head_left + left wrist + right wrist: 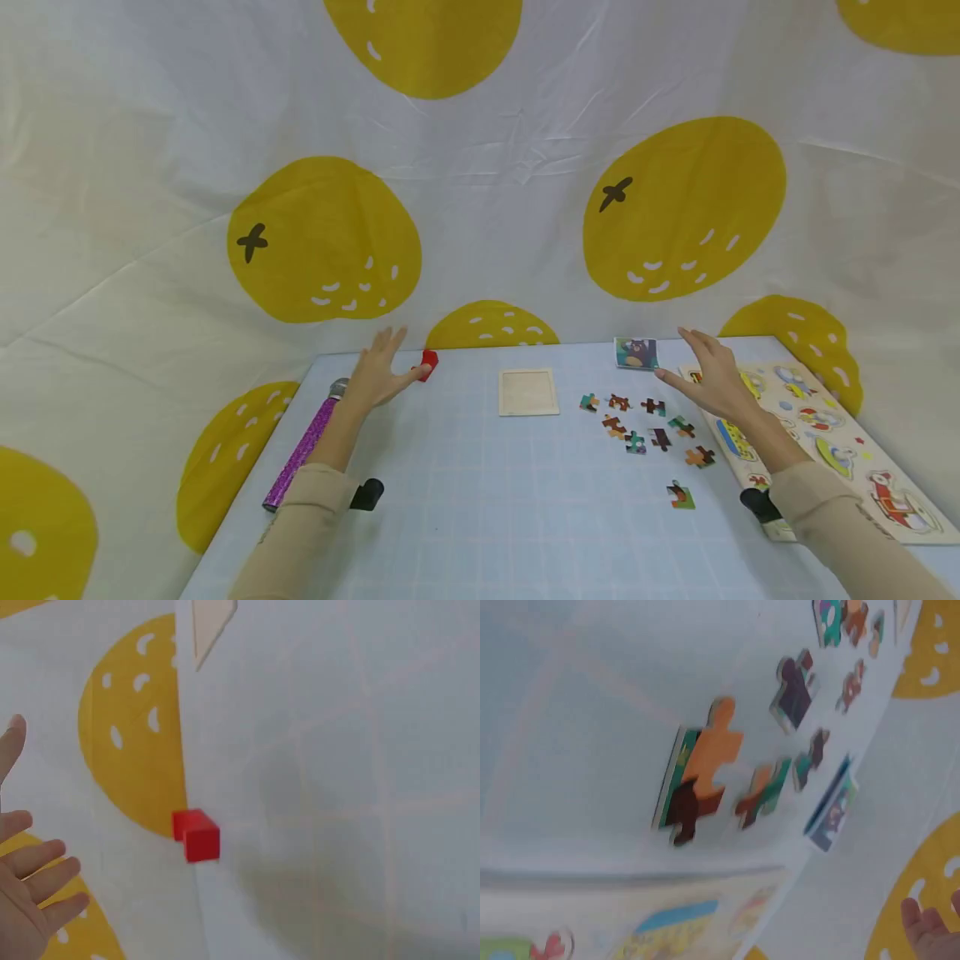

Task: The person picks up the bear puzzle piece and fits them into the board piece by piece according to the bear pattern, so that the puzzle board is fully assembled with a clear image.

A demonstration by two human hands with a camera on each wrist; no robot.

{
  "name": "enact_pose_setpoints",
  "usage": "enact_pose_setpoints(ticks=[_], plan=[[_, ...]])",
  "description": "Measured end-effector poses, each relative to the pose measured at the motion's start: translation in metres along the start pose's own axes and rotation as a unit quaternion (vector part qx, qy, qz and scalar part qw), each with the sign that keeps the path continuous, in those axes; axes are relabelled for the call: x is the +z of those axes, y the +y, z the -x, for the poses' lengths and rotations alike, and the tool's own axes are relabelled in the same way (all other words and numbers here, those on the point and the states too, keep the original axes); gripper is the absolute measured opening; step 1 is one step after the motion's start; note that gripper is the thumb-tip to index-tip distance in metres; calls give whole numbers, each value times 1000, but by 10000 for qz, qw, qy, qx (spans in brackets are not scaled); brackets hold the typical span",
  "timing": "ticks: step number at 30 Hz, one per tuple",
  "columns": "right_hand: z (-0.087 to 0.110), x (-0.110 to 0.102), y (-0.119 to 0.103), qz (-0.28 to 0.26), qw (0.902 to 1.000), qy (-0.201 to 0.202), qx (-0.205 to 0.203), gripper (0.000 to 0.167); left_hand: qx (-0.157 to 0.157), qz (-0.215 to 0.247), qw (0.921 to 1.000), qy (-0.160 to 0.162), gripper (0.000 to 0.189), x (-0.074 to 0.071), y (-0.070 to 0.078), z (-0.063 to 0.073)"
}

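My left hand [377,377] hovers over the back left of the table, fingers straight and thumb spread, holding nothing. Just beyond its thumb lies a red block [201,838]. My right hand [712,377] is raised at the back right, fingers extended and thumb apart, also holding nothing. Near it are a small picture card [636,353] and several loose jigsaw pieces [660,439]. A larger piece with orange and dark brown [703,769] shows in the right wrist view. Between the hands lies a square wooden puzzle frame [528,392].
A purple glittery tube [303,450] lies along the left edge of the table [480,517], partly behind the left arm. On the right, a wooden picture board [847,454] lies partly under the right forearm. A cloth with yellow fruit [495,217] hangs behind.
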State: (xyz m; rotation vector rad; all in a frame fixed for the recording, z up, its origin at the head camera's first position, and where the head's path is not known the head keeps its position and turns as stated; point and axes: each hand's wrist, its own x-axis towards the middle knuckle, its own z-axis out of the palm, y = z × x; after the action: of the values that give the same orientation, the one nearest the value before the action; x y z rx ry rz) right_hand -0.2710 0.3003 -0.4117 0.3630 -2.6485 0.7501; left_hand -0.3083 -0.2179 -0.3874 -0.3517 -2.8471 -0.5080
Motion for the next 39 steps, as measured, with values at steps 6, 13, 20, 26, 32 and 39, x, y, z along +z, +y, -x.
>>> enact_pose_setpoints(ticks=[6,13,20,26,32,39], plan=[[-9,40,-2,-329,9992,-214,-116,74,248,1062,9940,55,62,49,34,-5],[-19,84,-8,-802,9933,-791,-251,75,23,1465,9886,-346,59,100,64,-12],[-30,108,-15,-1008,9849,-1405,-51,66,-149,1624,9848,-596,64,133,78,-20],[-36,114,-19,-827,9762,-1977,332,64,-234,1775,9808,-768,76,150,84,-23],[-41,119,-25,-618,9691,-2299,642,67,-501,1765,9783,-965,80,156,86,-22],[-46,120,-32,-342,9642,-2458,934,54,-336,1772,9792,-930,81,162,85,-21]])
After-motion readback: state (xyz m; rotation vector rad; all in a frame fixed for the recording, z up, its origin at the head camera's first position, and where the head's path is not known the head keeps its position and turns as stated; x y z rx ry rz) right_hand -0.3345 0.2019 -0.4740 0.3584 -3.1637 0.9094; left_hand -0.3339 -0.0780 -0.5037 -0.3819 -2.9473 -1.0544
